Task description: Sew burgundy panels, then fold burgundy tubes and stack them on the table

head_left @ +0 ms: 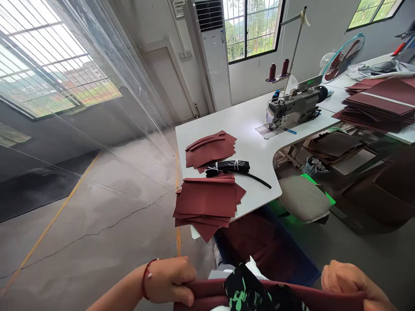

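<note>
At the bottom of the view my left hand, with a red cord at the wrist, is closed on the left end of a maroon fabric bundle. My right hand is closed on the bundle's right end. The bundle stretches between both hands, close to my body, above a black and green patterned garment. Ahead on the white table lie two stacks of maroon fabric pieces, the second farther back. A bundle of black strips lies between them.
A sewing machine stands on the table with thread cones behind it. A cushioned stool sits in the table's cutout. More maroon stacks lie at the right, near a fan. Clear plastic curtain hangs left; concrete floor below.
</note>
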Tool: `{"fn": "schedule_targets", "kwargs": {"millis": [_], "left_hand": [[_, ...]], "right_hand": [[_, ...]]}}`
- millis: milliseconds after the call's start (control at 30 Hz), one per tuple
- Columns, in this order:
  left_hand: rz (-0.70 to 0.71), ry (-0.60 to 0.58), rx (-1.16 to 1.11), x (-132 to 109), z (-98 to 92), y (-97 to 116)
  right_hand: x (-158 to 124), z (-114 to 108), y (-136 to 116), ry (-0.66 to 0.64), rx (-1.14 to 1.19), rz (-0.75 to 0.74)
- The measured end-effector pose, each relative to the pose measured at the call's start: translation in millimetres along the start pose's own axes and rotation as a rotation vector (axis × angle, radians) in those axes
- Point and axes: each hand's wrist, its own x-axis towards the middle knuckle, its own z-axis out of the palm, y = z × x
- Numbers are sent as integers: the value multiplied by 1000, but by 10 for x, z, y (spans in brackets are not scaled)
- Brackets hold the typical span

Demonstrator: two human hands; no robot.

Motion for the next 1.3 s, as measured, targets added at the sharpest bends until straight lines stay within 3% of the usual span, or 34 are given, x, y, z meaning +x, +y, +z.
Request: {"fn": "schedule_targets", "kwargs": {"millis": [67,133,200,267,367,467,533,600,667,700,767,833,933,1067,1167,1233,1300], "left_hand": [[-71,-58,48,108,40,23],[-118,-4,39,232,75,-15],[-149,203,23,314,20,-147],[-166,488,61,307,-210,-371],[-197,855,208,174,-953,-783],[-244,1065,371,148,-2057,-1162],[-249,1076,498,325,-2832,-1398],[-358,1008,618,668,-3480,-1665],[-527,995,675,1114,-3884,-1999],[-584,992,678,1344,-3981,-2193],[-636,957,651,1762,-3987,-2602],[-650,871,615,2061,-3830,-2967],[-621,786,582,2203,-3500,-3244],[-463,765,594,1968,-2918,-3073],[-180,646,682,1826,-2283,-2825],[-57,647,782,1879,-1910,-2724],[-61,702,855,2043,-1706,-2678]], "right_hand": [[219,80,-70,7,-141,-19],[514,152,-91,-16,-332,-2],[857,201,-24,-19,-419,23],[1213,221,134,46,-402,45],[1717,256,462,141,-375,61],[2159,374,780,188,-386,64],[2416,469,978,214,-392,69],[2645,507,1191,257,-416,65],[2849,440,1419,351,-503,41],[2942,364,1528,419,-586,21],[3117,154,1705,566,-846,-11],[3279,-82,1802,671,-1106,3],[3490,-365,1813,675,-1285,104],[3635,-564,1732,531,-1342,215],[3603,-678,1672,460,-1330,250],[3495,-767,1646,470,-1300,256],[3293,-851,1640,511,-1251,273]]}}
